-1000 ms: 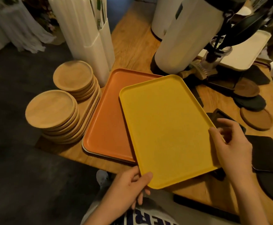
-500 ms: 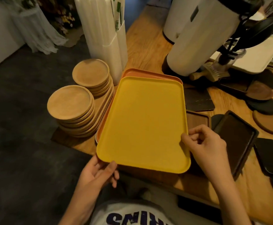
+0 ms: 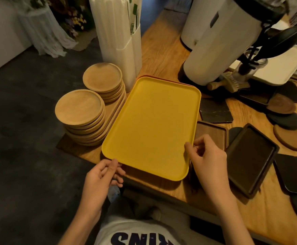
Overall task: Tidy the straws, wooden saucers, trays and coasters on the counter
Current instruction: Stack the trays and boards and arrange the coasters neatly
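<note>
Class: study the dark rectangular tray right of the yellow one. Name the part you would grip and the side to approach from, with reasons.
On the dark tray, pinch the raised rim at the near short end, coming from the near side. The rim gives a lip and that end looks free, while a black mat and a small wooden tray flank its long sides.

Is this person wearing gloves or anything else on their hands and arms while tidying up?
No gloves. The left hand and right hand are bare, with no ring, watch or bracelet showing. The left forearm and right forearm are uncovered, with no sleeve in view. Between them is a white T-shirt with dark blue letters.
</note>
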